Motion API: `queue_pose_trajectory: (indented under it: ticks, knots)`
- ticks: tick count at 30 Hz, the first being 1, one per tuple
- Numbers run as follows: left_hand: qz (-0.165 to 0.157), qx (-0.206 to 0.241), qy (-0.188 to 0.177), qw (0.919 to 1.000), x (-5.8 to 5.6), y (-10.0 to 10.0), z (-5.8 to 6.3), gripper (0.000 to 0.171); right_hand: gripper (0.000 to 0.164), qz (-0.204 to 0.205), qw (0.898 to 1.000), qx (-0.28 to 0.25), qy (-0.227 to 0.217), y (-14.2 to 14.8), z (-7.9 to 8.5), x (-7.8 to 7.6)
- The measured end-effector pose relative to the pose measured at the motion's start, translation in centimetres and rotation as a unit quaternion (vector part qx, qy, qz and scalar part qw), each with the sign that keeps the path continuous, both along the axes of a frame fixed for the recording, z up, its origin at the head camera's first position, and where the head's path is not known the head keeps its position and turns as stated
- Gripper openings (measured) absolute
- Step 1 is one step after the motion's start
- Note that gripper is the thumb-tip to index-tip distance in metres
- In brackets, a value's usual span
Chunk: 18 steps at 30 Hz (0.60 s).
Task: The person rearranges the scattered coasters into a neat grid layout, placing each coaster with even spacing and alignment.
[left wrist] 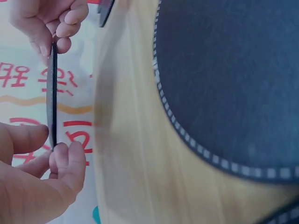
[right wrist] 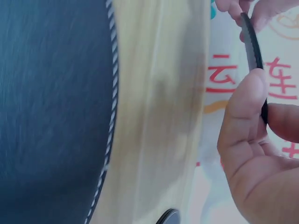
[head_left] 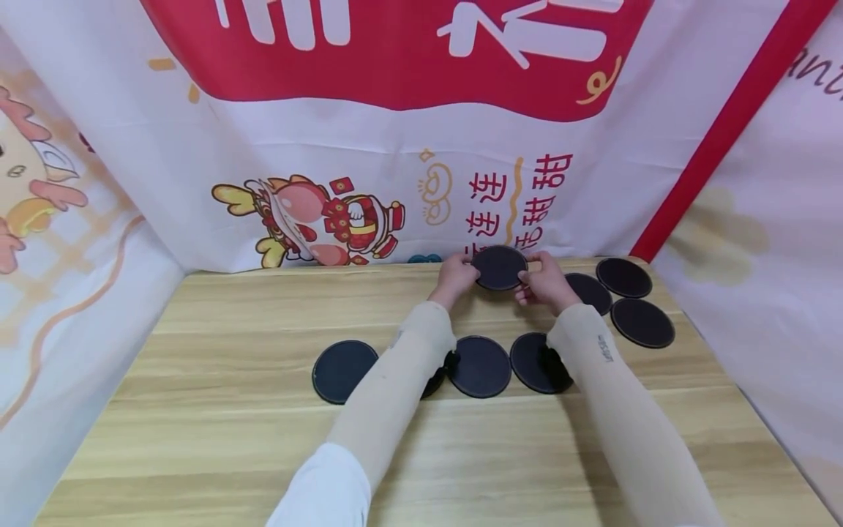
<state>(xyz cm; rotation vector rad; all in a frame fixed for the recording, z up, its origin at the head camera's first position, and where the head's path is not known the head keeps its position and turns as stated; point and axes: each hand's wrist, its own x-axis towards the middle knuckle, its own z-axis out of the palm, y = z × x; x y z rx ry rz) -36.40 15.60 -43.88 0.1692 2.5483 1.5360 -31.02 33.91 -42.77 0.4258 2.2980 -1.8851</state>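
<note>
A round black coaster (head_left: pixel 499 268) is up off the table near its back edge, pinched between both hands. My left hand (head_left: pixel 456 278) grips its left rim, thumb on one face and fingers on the other. On the opposite rim, the thumb and fingers of my right hand (head_left: pixel 546 282) pinch it. Both wrist views show this coaster (left wrist: pixel 52 100) edge-on and thin. Below the forearms lies a row of similar coasters, among them one at the left end (head_left: pixel 345 372), one in the middle (head_left: pixel 478 366) and one at the right (head_left: pixel 540 362); another is mostly behind the left sleeve.
Three more coasters lie at the table's back right: one by the right wrist (head_left: pixel 587 294), one in the corner (head_left: pixel 623 277) and one in front of it (head_left: pixel 642 323). A printed white and red cloth (head_left: pixel 382 124) hangs behind the wooden table (head_left: pixel 230 351).
</note>
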Motion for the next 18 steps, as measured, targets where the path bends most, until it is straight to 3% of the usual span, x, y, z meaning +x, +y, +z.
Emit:
queue_pose_trajectory:
  ticks: [4, 8, 18]
  knots:
    - [0.019, 0.042, 0.020, 0.9987, 0.4, -1.2, 0.7, 0.039, 0.049, 0.009, 1.000, -0.020, 0.018, -0.9, 0.9, 0.7]
    - [0.009, 0.105, 0.005, 0.9945, 1.1, -2.4, 1.6, 0.042, 0.057, 0.020, 0.998, -0.044, 0.035, -1.5, 1.6, 1.4]
    - [-0.069, 0.205, -0.051, 0.9749, 3.0, -5.9, 3.6, 0.052, 0.066, 0.075, 0.986, -0.139, 0.045, -2.9, 3.1, 3.6]
